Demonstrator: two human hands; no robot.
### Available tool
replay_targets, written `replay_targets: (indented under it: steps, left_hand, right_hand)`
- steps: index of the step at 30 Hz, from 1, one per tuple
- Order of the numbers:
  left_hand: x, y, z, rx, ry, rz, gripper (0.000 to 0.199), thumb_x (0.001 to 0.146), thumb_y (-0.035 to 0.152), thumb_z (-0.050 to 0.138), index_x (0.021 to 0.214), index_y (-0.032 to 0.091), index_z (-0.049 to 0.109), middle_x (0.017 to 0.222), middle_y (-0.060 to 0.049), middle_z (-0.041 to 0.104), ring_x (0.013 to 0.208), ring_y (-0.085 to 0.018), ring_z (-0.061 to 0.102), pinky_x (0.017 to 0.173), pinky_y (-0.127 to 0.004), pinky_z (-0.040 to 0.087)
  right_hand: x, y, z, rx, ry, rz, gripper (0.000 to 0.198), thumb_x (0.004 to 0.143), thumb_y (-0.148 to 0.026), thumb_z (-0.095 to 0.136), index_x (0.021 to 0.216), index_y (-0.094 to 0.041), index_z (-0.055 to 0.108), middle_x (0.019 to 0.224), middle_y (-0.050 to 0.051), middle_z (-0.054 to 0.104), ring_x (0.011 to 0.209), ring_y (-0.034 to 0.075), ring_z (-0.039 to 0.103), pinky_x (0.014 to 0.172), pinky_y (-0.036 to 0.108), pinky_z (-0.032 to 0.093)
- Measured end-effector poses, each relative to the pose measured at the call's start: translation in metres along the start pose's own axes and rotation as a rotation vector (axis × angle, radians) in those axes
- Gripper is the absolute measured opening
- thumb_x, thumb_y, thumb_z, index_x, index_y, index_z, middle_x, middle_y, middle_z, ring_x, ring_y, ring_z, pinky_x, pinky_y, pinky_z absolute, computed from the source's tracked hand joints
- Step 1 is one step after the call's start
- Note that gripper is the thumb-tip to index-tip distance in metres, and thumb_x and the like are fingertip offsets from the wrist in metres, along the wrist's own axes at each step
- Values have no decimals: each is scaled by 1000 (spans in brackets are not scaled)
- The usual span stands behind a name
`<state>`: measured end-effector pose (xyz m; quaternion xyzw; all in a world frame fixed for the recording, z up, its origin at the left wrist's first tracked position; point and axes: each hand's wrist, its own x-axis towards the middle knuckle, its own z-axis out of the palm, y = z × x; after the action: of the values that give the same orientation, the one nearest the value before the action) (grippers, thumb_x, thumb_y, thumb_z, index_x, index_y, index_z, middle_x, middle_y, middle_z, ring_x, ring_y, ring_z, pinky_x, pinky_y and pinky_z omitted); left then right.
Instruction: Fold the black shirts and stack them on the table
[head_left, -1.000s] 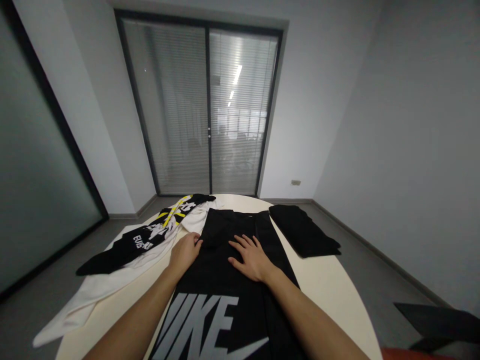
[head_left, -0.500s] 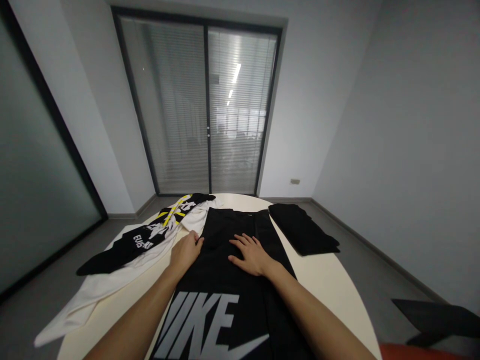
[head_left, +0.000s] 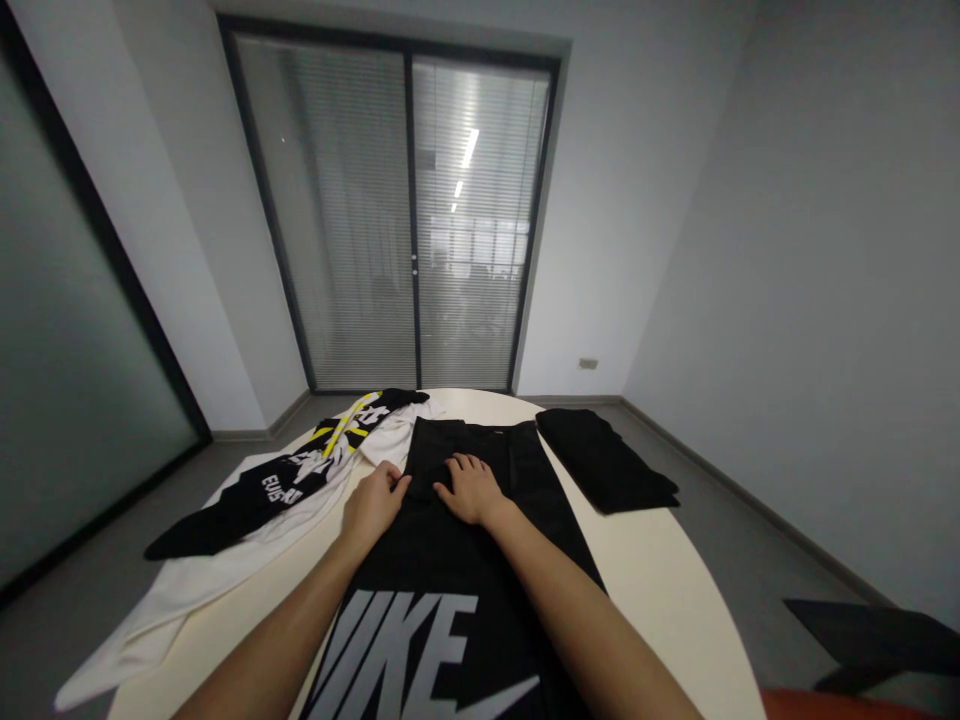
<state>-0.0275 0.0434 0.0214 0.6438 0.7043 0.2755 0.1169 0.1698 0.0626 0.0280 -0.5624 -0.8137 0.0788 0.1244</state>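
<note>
Black trousers (head_left: 480,560) with a large grey Nike print lie lengthwise on the table in front of me, waistband at the far end. At their left edge, my left hand (head_left: 376,497) is closed, thumb and fingers pinching the cloth. My right hand (head_left: 471,488) rests flat on the upper part of the trousers, fingers stretched out over the fabric. The near end of the garment runs out of view at the bottom.
A white, black and yellow printed top (head_left: 292,480) lies spread along the left side of the round cream table (head_left: 660,600), one white sleeve over the edge. Folded black cloth (head_left: 604,460) sits at the right. Beyond the table stands a glass partition with blinds (head_left: 405,220).
My right hand has slid left and slightly away from me across the trousers, closer to my left hand. The left hand keeps its place at the edge.
</note>
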Motion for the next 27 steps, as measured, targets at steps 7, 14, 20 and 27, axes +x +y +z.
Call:
replay_targets:
  steps: [7,14,20,27]
  left_hand:
    - [-4,11,8,-231,52,109,13,84,23,62,97,24,58,102,-3,72,94,-21,69,77,-28,48]
    - [-14,22,16,-337,-3,140,14,80,20,63,87,23,53,90,1,71,70,-15,65,64,-25,45]
    - [-21,31,19,-388,-61,168,12,77,18,63,82,23,53,75,4,66,68,-14,64,63,-23,45]
    - [-37,45,6,-267,-138,184,18,77,17,64,90,23,52,90,1,69,70,-14,63,64,-24,42]
  right_hand:
    - [16,-3,-14,281,45,-21,44,86,-32,62,126,-14,60,132,15,59,125,27,50,106,39,36]
    - [42,-13,-6,514,42,183,42,95,-47,48,119,-15,60,109,11,71,100,21,67,86,29,48]
    - [55,-15,2,580,23,356,59,70,-31,76,122,-10,58,109,14,70,103,26,66,87,32,49]
    - [59,-3,9,745,100,464,22,84,-21,55,102,-11,65,86,11,70,85,23,69,66,26,52]
